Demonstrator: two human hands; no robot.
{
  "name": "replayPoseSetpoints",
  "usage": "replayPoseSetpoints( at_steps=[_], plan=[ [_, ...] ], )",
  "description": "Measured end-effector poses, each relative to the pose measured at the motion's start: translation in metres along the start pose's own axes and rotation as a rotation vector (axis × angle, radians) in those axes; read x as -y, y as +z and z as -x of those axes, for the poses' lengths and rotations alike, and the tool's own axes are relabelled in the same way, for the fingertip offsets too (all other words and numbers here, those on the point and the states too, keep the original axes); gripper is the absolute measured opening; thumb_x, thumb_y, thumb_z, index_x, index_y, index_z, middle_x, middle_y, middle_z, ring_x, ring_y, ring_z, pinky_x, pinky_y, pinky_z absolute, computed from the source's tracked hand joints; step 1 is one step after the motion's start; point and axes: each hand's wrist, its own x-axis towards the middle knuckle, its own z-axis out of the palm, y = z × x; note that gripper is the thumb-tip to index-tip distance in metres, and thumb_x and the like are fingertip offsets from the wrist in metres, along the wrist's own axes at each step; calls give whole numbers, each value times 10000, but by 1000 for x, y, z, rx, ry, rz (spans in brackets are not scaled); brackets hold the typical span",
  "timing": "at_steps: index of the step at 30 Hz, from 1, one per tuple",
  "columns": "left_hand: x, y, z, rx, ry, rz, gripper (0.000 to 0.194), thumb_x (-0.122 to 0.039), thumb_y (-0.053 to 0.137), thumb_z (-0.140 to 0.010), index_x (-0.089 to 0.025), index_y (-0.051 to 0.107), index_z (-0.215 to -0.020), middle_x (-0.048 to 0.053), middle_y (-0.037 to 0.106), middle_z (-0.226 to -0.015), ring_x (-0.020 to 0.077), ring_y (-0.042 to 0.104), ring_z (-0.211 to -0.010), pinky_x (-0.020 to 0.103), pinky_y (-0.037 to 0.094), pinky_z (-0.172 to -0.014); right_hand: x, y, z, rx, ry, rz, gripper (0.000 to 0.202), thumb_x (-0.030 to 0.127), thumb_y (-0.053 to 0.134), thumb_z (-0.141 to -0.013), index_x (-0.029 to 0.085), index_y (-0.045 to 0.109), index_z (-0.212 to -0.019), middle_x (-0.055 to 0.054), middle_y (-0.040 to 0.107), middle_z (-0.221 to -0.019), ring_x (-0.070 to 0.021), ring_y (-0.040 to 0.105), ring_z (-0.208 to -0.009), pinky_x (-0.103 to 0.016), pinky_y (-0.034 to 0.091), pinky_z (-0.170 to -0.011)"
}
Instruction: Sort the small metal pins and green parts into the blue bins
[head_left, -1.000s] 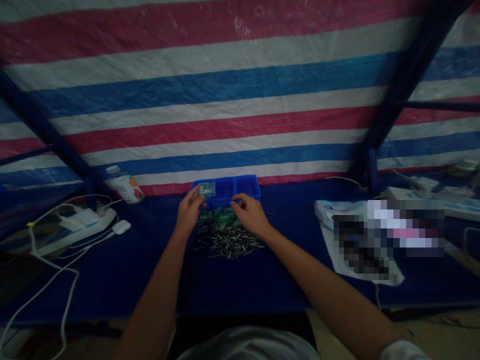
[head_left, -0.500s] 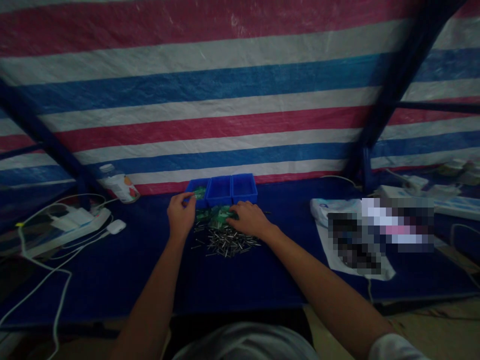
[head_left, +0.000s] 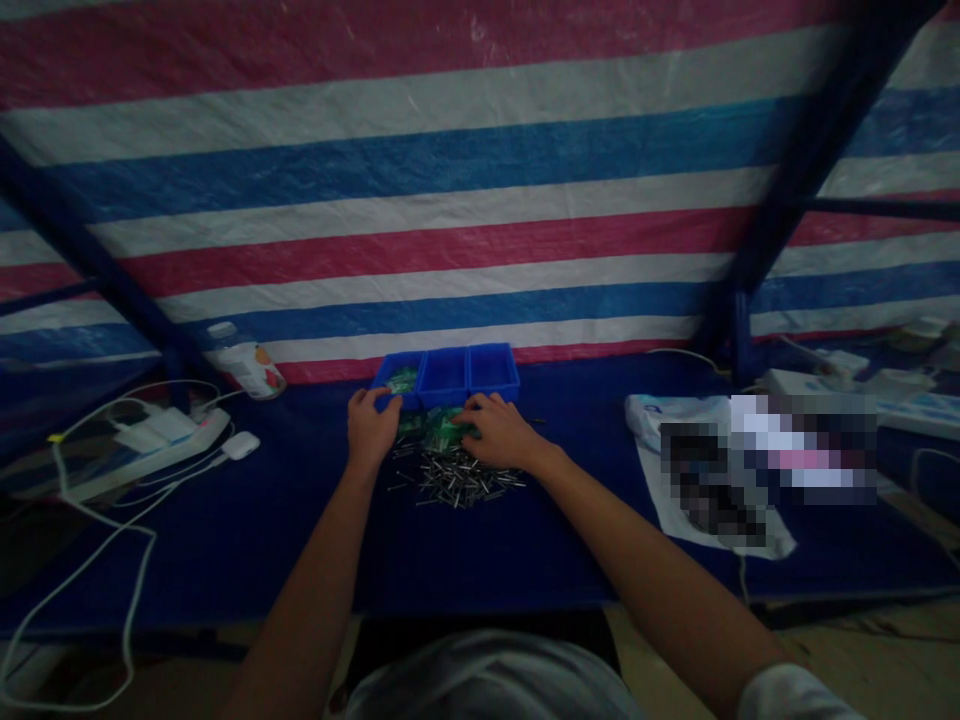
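Note:
My left hand is over the front left edge of a blue three-part tray. Its fingers are bent and slightly apart, with nothing visible between them. Small green, shiny pieces lie in the tray's left compartment. My right hand bends over more green pieces in front of the tray, fingertips closed on them; their exact kind is too dim to make out. Under and before that hand spreads a heap of thin metal nails or screws.
A labelled plastic bottle stands at the back left. Nearer are a white power strip and loose cables. To the right lie a white packet and blurred-out items. A striped sheet hangs behind the blue table.
The view has shifted slightly. Both hands stay at nearly the same places, the left by the tray and the right on the green pieces; the left fingers look slightly lower.

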Motion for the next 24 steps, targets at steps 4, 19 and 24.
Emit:
replayPoseSetpoints(
  at_steps=[4,19,24],
  plan=[
    [-9,-3,4,-117,52,-44,267,-305,673,-768,-182,698,-1004,170,462,-1394,374,380,-1365,533,282,-1140,0,-2,0,0,-24,12,304,249,532,-886,251,710,-1132,-78,647,-1217,-289,513,-1036,-398,400,-780],
    [-39,4,28,456,213,445,293,-418,709,-728,-156,729,-859,47,706,-770,184,625,-691,283,470,-623,-1,-5,-18,-425,141,-753,169,289,564,-882,196,703,-866,-19,685,-797,-160,602,-753,-321,467,-722],
    [-40,6,30,462,187,485,250,-410,691,-739,-161,694,-718,8,639,-629,143,552,-566,250,412,-527,-1,-1,-20,-392,137,-952,131,298,611,-836,200,695,-858,-19,680,-794,-142,593,-728,-308,470,-706]
  ],
)
